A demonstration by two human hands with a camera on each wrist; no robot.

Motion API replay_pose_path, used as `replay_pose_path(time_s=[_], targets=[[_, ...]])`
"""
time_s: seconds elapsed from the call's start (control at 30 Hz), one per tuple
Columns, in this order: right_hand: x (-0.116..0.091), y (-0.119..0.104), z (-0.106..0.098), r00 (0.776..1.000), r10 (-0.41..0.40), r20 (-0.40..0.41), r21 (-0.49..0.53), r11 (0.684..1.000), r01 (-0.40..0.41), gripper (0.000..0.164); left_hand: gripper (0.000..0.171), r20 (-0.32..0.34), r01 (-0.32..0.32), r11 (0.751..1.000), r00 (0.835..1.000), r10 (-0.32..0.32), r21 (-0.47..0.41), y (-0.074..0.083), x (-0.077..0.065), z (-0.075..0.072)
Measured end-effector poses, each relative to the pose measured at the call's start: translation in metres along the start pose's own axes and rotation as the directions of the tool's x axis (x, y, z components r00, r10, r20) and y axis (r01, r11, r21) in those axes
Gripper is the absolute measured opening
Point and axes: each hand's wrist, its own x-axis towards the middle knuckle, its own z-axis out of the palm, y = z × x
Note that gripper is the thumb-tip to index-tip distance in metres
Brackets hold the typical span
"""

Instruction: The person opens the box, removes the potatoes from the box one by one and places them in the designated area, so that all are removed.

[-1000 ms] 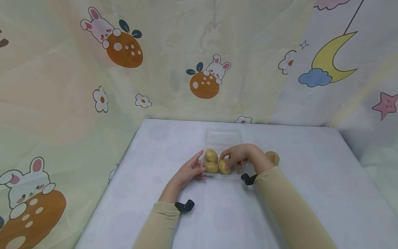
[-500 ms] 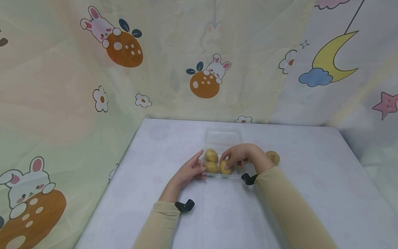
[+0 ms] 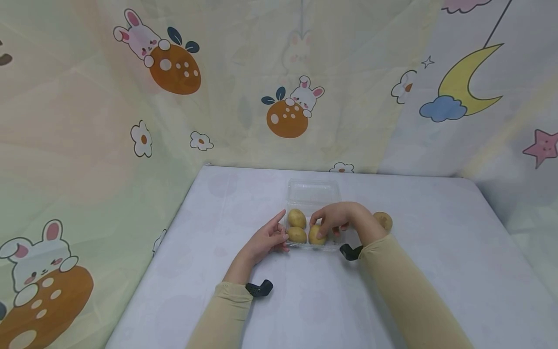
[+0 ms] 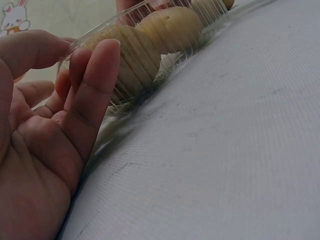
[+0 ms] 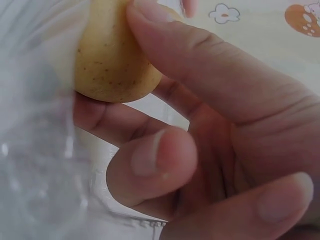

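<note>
Head view evenly lit; faint shadows are cast on surface (image 3: pixel 305 305). Right wrist: clear plastic (image 5: pixel 40 165) is blurred, glare-flecked.

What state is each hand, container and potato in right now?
Clear plastic hinged container: lid open, potatoes inside.
Rear-left yellow oval potato: lying in the container, not held.
Front-left yellow oval potato: lying in the container, not held.
Front-middle yellow oval potato: in the container, held.
Yellow-brown round potato: outside the container, partly hidden.
Left hand: touching the container's left side.
Right hand: gripping the front-middle potato.
</note>
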Motion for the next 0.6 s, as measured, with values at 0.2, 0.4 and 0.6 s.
replay_pose_path(time_s=[0.2, 0.4, 0.6], targets=[[-0.003, 0.0, -0.001, 0.999, -0.039, -0.024, -0.001, 0.999, 0.039, 0.03, 0.082, -0.005, 0.009, 1.0, 1.0, -0.009, 0.002, 0.0, 0.0, 0.0], [-0.008, 0.003, -0.002, 0.994, -0.085, -0.066, 0.03, 0.996, 0.087, 0.031, 0.082, -0.004, 0.012, 1.0, 1.0, -0.012, 0.002, -0.001, 0.001, 0.0], [-0.014, 0.008, -0.002, 0.985, -0.123, -0.123, 0.074, 0.988, 0.133, 0.035, 0.082, 0.0, 0.007, 1.0, 1.0, -0.007, 0.0, -0.001, 0.001, 0.0]])
